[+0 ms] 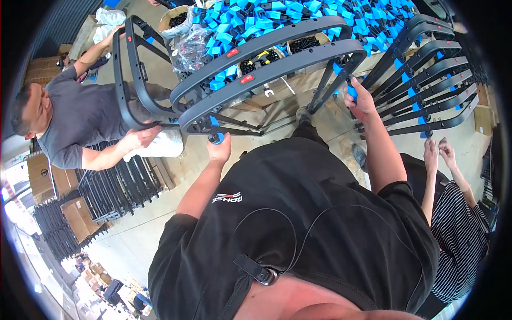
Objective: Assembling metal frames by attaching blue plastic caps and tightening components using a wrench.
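In front of me stand black curved tube frames (277, 65), each with a small red label on its top bar. My left hand (220, 149) is closed on a blue plastic piece (216, 138) at the left side of the nearer frame. On the other side, my right hand (364, 100) grips another blue plastic piece (352, 90) by the right leg of that frame, thumb pointing up. How firmly either piece sits on the frame cannot be made out.
A heap of blue plastic pieces (256, 22) covers the bench beyond, with boxes of black bolts (304, 45), a yellow-black power tool (261, 58) and a wrench (268, 92). A person at left holds another frame (133, 80). More frames (434, 69) stand at right beside a person's hands (433, 154).
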A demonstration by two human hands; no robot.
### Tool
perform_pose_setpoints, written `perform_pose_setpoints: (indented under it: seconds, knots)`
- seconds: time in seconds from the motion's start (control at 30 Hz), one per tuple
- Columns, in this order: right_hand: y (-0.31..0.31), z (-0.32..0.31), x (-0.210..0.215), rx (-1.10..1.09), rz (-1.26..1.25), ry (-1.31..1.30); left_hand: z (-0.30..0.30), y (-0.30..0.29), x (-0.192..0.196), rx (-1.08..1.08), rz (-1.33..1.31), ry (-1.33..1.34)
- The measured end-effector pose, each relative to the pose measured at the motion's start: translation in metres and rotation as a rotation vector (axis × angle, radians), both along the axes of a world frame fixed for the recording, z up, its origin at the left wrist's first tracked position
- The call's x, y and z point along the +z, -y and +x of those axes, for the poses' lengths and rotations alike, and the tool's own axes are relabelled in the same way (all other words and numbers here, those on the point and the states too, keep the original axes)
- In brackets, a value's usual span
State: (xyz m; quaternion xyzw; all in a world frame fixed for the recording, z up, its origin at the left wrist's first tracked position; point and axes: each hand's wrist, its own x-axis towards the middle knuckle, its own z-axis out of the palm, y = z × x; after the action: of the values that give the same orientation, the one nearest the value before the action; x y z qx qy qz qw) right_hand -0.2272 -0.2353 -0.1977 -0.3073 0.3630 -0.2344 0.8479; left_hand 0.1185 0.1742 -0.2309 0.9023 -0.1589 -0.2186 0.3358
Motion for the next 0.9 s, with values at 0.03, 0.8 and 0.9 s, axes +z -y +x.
perform_pose_setpoints:
  seconds: [0.03, 0.8, 0.9]
  knots:
    - [-0.001, 0.002, 0.002, 0.007, -0.004, 0.002, 0.004, -0.002, -0.011, 0.007, -0.004, 0.002]
    - [-0.088, 0.276, -0.023, 0.85, -1.335, -1.066, 0.009, -0.007, -0.009, -0.043, 0.028, -0.145]
    - [-0.125, 0.232, 0.011, 0.413, -1.33, -1.014, 0.002, -0.017, 0.012, 0.024, 0.049, -0.229]
